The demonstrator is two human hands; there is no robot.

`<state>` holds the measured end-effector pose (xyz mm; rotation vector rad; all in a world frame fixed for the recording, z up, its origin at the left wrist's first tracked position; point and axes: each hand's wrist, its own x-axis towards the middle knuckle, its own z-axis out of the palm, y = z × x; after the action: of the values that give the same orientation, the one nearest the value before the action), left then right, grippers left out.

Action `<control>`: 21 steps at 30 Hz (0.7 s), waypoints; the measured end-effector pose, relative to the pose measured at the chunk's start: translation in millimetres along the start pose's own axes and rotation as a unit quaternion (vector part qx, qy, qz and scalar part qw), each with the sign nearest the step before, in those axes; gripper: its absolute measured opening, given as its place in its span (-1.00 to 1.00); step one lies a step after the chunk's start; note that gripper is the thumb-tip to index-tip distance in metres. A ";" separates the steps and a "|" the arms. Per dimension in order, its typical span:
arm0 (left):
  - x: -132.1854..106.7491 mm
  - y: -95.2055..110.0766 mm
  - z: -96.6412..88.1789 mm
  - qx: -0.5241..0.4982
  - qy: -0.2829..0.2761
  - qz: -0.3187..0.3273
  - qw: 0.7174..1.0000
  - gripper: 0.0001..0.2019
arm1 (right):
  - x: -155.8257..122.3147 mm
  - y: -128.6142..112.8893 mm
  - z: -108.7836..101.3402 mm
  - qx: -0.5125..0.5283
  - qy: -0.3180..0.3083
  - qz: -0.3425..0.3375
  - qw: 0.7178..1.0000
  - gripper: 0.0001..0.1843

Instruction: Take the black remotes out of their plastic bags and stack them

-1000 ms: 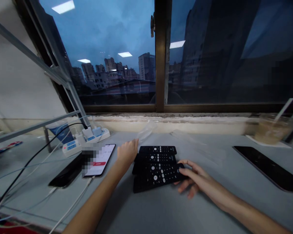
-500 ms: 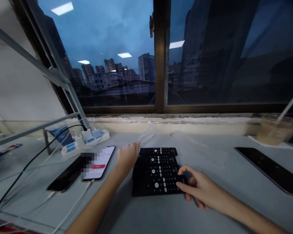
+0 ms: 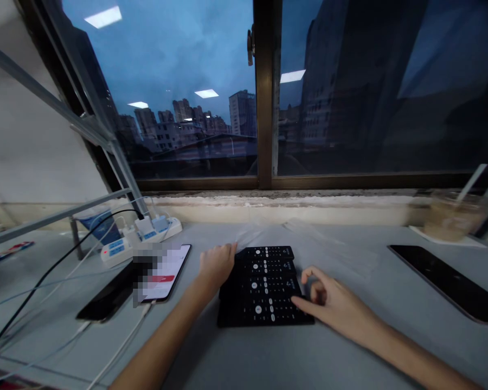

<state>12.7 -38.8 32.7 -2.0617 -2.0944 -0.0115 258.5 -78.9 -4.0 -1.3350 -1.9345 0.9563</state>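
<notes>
Several black remote controls (image 3: pixel 264 286) with white and grey buttons lie side by side in a close row on the grey table. Against their far left ends rests my left hand (image 3: pixel 217 265), its fingers curled and partly out of sight; whether it grips anything is hidden. My right hand (image 3: pixel 335 303) is at the right ends, with thumb and index finger apart. The thumb tip is at the end of the remote control nearest me (image 3: pixel 264 317), and I cannot tell whether it touches. Nothing shows between these fingers.
Clear plastic wrappers (image 3: pixel 329 244) lie behind the remotes. On the left are two charging phones (image 3: pixel 109 292), a white power strip (image 3: pixel 120 252) and loose cables. A dark phone-like slab (image 3: pixel 447 279) and a drink cup with a straw (image 3: pixel 453 216) are on the right.
My right hand's fingers have come off the nearest remote's end, which now lies flat. My left hand has shifted slightly right against the far remotes.
</notes>
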 end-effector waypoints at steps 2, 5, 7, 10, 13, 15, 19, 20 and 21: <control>0.0 0.4 -0.1 -0.006 -0.002 0.000 1.000 -0.65 | 4.2 1.5 -4.2 -0.013 0.051 -0.020 0.998 -0.69; 0.5 0.3 -1.9 -0.024 -0.004 -0.019 1.000 -0.63 | 8.6 3.7 -8.6 -0.011 0.109 -0.043 0.993 -0.58; 1.3 -0.3 -3.7 -0.041 -0.011 -0.029 0.999 -0.61 | 9.6 5.9 -8.9 -0.001 0.106 -0.052 0.993 -0.47; 2.9 -1.4 -5.6 -0.061 -0.025 -0.037 0.997 -0.60 | 9.3 9.8 -6.3 0.022 0.054 -0.045 0.997 -0.33; 4.6 -2.7 -4.9 -0.074 -0.030 -0.047 0.996 -0.58 | 10.0 14.2 -3.1 0.029 0.018 -0.059 0.998 -0.30; 5.5 -3.6 -3.2 -0.072 -0.032 -0.046 0.996 -0.59 | 11.8 17.1 -2.1 0.031 0.006 -0.072 0.997 -0.32; 5.9 -4.2 -1.3 -0.061 0.010 -0.037 0.997 -0.61 | 15.9 20.4 -2.8 0.043 0.008 -0.093 0.995 -0.34; 5.7 -4.0 -1.8 -0.057 0.029 -0.033 0.997 -0.61 | 16.5 20.3 -3.3 0.045 0.011 -0.096 0.994 -0.35; 5.4 -3.6 -2.8 -0.053 0.047 -0.030 0.997 -0.62 | 16.8 19.8 -3.8 0.045 0.012 -0.098 0.994 -0.35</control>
<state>9.5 -34.0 36.7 -2.0136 -2.1399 -0.2304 266.4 -57.5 -16.9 -1.0786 -1.9380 0.9153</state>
